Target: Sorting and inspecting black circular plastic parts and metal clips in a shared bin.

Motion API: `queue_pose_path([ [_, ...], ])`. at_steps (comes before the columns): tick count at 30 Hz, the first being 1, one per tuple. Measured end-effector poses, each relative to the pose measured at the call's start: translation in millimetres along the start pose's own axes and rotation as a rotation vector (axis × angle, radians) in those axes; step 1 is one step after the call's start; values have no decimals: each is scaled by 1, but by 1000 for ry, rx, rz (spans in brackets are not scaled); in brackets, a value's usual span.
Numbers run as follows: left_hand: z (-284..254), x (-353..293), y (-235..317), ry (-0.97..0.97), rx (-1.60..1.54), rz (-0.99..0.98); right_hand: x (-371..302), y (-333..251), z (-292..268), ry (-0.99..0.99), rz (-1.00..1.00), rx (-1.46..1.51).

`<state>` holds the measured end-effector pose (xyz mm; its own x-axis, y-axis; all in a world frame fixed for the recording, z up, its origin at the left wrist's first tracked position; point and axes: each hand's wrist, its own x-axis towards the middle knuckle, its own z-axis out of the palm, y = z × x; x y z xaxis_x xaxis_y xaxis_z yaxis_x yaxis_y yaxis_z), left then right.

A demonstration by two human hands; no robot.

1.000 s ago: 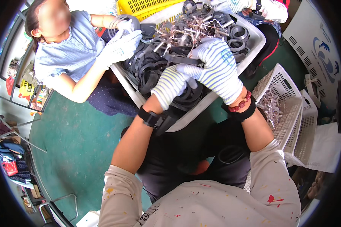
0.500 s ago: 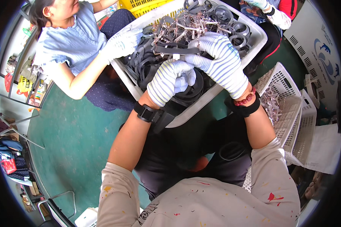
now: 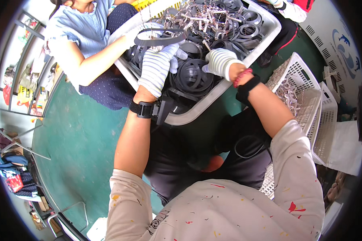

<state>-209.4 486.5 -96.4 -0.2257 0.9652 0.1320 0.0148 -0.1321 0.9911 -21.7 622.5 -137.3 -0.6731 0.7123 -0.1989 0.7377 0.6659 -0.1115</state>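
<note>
My left hand, in a white striped glove, is over the near left part of a large white crate. Its fingers are curled, and a dark grey flat rubber loop stands at their upper side, apparently gripped there. My right hand, gloved alike, is closed at the crate's right part, with a small metal clip sticking out past its fingertips. Coiled dark bands lie between my hands. A heap of metal clips rests on more bands farther back.
A co-worker's gloved hand reaches in behind the loop from the left. At the right stands a white basket holding metal clips. A yellow crate is beyond the far edge, and another person's gloved hand shows at the top right.
My hands, together on a dark band before, have parted. My left hand moved left with the loop beside it; my right moved down, slightly right. The nearby coils are now uncovered.
</note>
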Motion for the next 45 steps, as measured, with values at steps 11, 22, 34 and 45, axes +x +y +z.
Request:
queue_pose_path([
  [11,0,4,-26,35,136,-43,-36,21,-40,174,8,567],
  [22,54,34,-41,192,921,333,-53,112,-66,361,-115,1583],
  [34,82,76,-36,-204,1285,98,-53,119,-104,478,-112,1115],
  [45,47,74,-25,-183,1320,207,-54,101,-110,371,-444,798],
])
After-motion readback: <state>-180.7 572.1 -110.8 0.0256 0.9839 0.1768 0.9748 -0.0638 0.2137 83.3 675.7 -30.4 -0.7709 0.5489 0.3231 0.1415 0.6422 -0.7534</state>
